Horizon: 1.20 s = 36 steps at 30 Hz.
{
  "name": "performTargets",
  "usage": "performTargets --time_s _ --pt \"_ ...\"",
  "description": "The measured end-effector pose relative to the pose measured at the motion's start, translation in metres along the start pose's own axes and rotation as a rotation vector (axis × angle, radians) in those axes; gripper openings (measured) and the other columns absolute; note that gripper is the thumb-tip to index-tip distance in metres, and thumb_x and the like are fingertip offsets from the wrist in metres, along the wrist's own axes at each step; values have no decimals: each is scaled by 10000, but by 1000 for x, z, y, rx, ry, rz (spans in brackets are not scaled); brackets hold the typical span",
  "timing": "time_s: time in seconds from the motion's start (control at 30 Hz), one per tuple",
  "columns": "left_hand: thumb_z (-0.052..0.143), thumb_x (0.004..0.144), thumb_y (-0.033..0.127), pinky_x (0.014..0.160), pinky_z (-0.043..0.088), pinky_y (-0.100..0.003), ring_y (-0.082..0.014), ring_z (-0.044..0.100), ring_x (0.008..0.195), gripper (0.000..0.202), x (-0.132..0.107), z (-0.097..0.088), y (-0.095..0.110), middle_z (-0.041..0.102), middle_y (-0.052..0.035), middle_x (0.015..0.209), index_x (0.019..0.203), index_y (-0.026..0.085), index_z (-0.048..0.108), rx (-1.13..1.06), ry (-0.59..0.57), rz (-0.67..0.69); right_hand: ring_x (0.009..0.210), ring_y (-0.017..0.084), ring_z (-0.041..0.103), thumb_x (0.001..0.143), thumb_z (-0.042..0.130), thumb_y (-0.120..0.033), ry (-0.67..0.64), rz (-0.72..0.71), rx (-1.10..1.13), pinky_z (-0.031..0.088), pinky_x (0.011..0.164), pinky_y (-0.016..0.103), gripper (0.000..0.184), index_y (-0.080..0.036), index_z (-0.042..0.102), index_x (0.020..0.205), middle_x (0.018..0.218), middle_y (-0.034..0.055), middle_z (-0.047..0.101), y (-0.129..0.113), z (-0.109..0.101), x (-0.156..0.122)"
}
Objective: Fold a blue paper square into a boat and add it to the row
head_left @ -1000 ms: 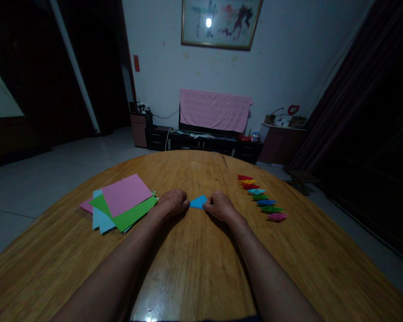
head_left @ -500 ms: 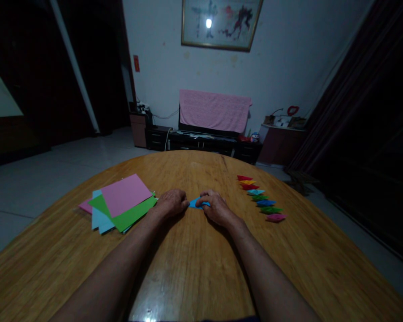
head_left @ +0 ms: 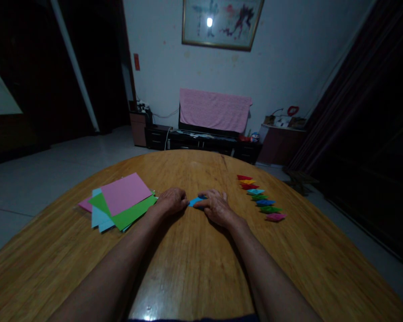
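Note:
A small folded piece of blue paper (head_left: pixel 195 202) lies on the wooden table between my two hands. My left hand (head_left: pixel 173 200) has its fingers curled and pinches the paper's left tip. Over the paper's right part rests my right hand (head_left: pixel 217 206), its fingers spread and pressing down, so that end is partly hidden. To the right stands a slanting row of several small folded paper boats (head_left: pixel 265 203) in red, orange, blue, green and pink.
Left of my hands, a loose stack of coloured sheets has a pink sheet (head_left: pixel 126 193) on top of a green sheet (head_left: pixel 134 217). The round table (head_left: pixel 188 268) reaches toward a low black cabinet (head_left: pixel 184 142) with a pink cloth (head_left: pixel 215 109) above it.
My right hand's fingers have spread out more across the blue paper, with the thumb lying over it. My left hand stays at the left tip.

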<state>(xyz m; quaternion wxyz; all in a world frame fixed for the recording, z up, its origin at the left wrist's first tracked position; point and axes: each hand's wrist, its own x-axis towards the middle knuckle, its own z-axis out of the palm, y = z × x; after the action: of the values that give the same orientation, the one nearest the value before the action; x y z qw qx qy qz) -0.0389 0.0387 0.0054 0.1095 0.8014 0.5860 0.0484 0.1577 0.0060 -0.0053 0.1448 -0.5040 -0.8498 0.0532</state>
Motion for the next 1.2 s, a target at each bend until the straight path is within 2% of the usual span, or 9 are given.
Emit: performTargets --time_s 0.33,0.43,0.57,0.63,0.7,0.83,0.93,1.03,1.2 --pt "485 830 389 693 447 -287 -226 648 904 292 -1 -2 0 716 -91 964 940 208 685 -15 -12 1 1228 252 467 831 555 -151 6 118 92 276 1008 492 332 -389 747 962 1283 -10 605 21 -4 -10" --pt "482 829 395 691 450 -298 -241 648 912 298 -1 -1 0 714 -97 971 936 206 686 -16 -16 -2 1191 234 505 820 568 -157 29 135 143 334 979 432 303 -358 755 948 1271 -4 613 25 -1 -9" --pt "487 826 383 699 448 -297 -243 647 923 294 -1 1 0 710 -103 975 940 198 685 -15 9 3 1090 226 553 829 604 -281 96 165 170 375 895 375 156 -277 759 835 1182 27 652 17 3 -4" --pt "486 819 370 685 443 -299 -247 648 913 286 -1 2 1 712 -100 964 935 199 683 -12 18 9 1051 226 561 849 587 -335 156 222 146 361 864 372 190 -241 737 780 1123 37 669 8 8 0" --pt "482 813 356 672 438 -303 -248 649 900 275 -1 4 0 713 -96 951 926 202 681 -8 26 13 1030 230 556 828 617 -336 241 304 98 331 858 377 171 -209 704 754 1081 50 672 0 13 2" --pt "477 822 342 688 437 -307 -241 642 898 259 0 6 0 708 -88 947 920 210 677 -6 55 32 992 218 539 788 658 -317 289 339 52 290 835 357 152 -188 650 708 995 42 653 -8 19 4" --pt "476 833 311 720 440 -304 -228 628 908 249 -1 9 -2 691 -83 958 943 211 676 -4 91 86 998 218 526 797 657 -328 270 344 61 283 799 336 160 -187 641 724 991 45 634 -9 19 3" --pt "475 848 268 756 439 -288 -202 607 915 245 -2 14 -4 662 -72 982 979 207 672 -27 153 198 1001 217 516 798 659 -332 253 346 66 279 779 327 161 -186 633 733 999 45 621 -7 19 3" --pt "459 856 203 751 435 -266 -179 587 907 256 2 21 -11 637 -59 939 934 214 703 -48 207 311 1000 213 511 793 658 -329 261 348 75 275 789 332 154 -189 628 735 990 38 614 -7 20 3"
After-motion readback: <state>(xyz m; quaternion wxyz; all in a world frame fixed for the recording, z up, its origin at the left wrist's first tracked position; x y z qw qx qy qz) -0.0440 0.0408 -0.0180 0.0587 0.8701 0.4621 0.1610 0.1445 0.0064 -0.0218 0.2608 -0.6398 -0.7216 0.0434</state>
